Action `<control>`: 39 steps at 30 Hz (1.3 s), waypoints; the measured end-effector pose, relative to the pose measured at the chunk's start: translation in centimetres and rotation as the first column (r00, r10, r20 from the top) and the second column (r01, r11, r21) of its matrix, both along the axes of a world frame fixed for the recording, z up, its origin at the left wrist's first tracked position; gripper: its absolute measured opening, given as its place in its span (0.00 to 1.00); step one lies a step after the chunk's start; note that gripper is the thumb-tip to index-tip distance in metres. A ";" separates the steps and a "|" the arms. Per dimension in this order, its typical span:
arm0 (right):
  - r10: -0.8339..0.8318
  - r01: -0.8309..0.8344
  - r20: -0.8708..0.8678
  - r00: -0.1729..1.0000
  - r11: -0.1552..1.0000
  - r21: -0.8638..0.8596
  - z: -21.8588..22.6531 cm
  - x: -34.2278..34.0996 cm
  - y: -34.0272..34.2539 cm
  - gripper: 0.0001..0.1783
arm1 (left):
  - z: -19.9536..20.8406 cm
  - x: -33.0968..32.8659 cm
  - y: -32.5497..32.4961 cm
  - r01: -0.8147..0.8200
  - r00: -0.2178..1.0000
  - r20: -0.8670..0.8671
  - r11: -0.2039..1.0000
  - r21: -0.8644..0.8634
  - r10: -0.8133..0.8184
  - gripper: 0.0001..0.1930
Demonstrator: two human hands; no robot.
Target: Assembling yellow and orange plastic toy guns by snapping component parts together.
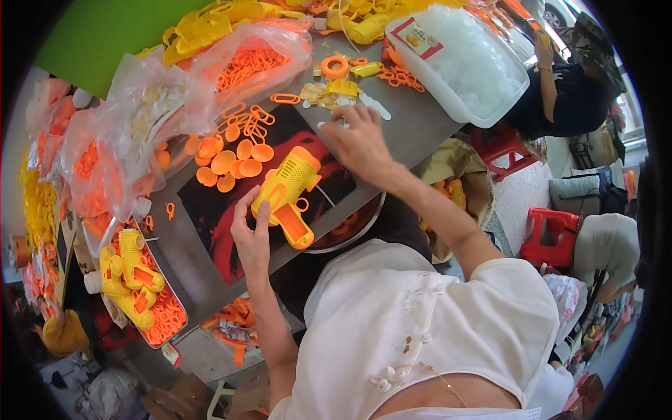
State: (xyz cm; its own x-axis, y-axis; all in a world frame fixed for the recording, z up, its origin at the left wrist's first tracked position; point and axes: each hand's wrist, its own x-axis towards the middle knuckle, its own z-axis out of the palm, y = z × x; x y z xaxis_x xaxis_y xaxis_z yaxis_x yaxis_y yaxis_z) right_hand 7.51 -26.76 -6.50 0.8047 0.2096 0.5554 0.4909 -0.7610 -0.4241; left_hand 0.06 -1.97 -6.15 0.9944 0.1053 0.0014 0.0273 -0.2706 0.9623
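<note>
My left hand (253, 232) is closed round the lower side of a yellow and orange toy gun (285, 183), held over the near edge of the table. A thin pale rod or wire sticks out beside its small orange ring. Farther off and to the right, my right hand (360, 143) reaches down with bent fingers at a few small white pieces; what its fingertips grip is hidden. White flat pieces (374, 106) and a yellow part (343, 87) lie just beyond it. Left of the toy gun are several orange cups (224, 162) and orange oval links (246, 120).
Bags of orange parts (253, 68) crowd the far left. A white tub (465, 66) of clear pieces stands far right. At the left edge, a tray (183, 323) holds orange links and more yellow toy guns (129, 269). Another person (577, 87) sits at right, near red stools (547, 236).
</note>
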 end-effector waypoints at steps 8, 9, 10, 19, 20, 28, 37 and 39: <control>0.070 -0.067 -0.007 0.998 0.922 -0.382 -1.8 -3.1 -4.4 0.19 | -0.1 0.1 0.5 0.022 1.000 -0.014 0.999 0.047 -0.022 0.20; 0.074 -0.073 -0.011 0.997 0.924 -0.376 -1.6 -4.6 -4.7 0.19 | -0.1 0.1 0.6 0.025 1.000 -0.001 0.998 0.059 -0.025 0.19; 0.097 -0.103 -0.036 0.995 0.931 -0.351 -1.2 -6.4 -5.3 0.19 | 0.0 0.1 0.8 0.025 1.000 -0.004 0.998 0.061 -0.025 0.19; -0.012 0.007 -0.076 0.997 0.998 -0.064 -1.5 -8.2 -9.5 0.12 | 1.0 1.8 1.6 0.150 0.986 -0.085 0.988 0.046 -0.145 0.19; 0.068 0.103 -0.424 0.903 0.924 0.369 -0.9 -7.2 -8.8 0.09 | 1.2 2.0 1.2 0.149 0.986 -0.080 0.987 0.050 -0.145 0.19; 0.547 0.251 -0.625 0.556 0.606 0.754 2.4 -1.1 -3.6 0.13 | 3.5 4.9 -4.9 0.112 0.981 0.147 0.985 0.132 -0.131 0.16; 0.428 0.092 -0.614 0.663 0.768 0.634 2.0 2.1 -0.1 0.14 | 2.9 7.9 -5.0 0.012 0.968 0.244 0.980 0.200 -0.062 0.13; 0.284 -0.063 -0.424 0.860 0.883 0.464 -0.6 3.6 -0.4 0.13 | 3.2 7.6 -4.9 -0.032 0.979 0.202 0.989 0.145 0.002 0.12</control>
